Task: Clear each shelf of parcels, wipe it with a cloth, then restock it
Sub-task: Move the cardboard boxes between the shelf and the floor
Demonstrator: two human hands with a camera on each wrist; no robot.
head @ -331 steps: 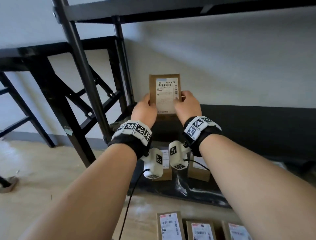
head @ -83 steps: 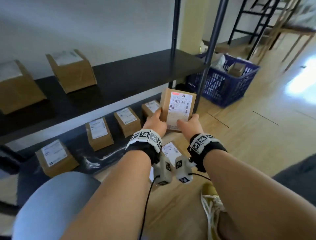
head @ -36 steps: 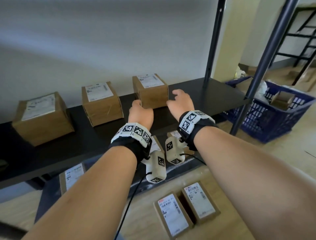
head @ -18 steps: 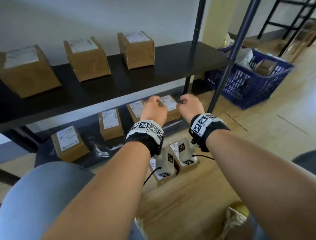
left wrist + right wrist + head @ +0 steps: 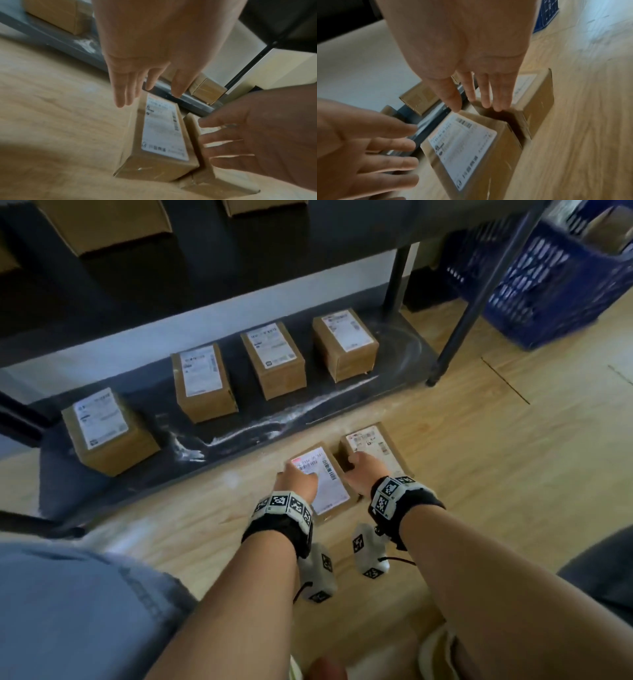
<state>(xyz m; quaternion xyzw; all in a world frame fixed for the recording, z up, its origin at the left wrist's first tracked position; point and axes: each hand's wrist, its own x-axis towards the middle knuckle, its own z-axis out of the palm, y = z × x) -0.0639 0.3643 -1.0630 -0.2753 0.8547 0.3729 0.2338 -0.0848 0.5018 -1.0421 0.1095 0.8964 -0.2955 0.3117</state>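
Two labelled parcels lie side by side on the wooden floor (image 5: 496, 460), just in front of the black bottom shelf (image 5: 404, 350). Both hands reach down toward the near parcel (image 5: 330, 491), which sits at about six o'clock from the shelf's row of boxes. The left hand (image 5: 296, 479) hovers at the parcel's nine o'clock side with its fingers (image 5: 123, 94) straight and spread, holding nothing. The right hand (image 5: 363, 474) comes in at three o'clock, fingers (image 5: 488, 94) likewise extended and empty, their tips over the gap between this box and the second parcel (image 5: 380, 446) (whether they touch cardboard is lost in blur). Four shelved parcels (image 5: 274, 357) stand in a row on the bottom shelf, labels up. A blue basket (image 5: 548, 282) stands at two o'clock, beyond the shelf post (image 5: 479, 289).
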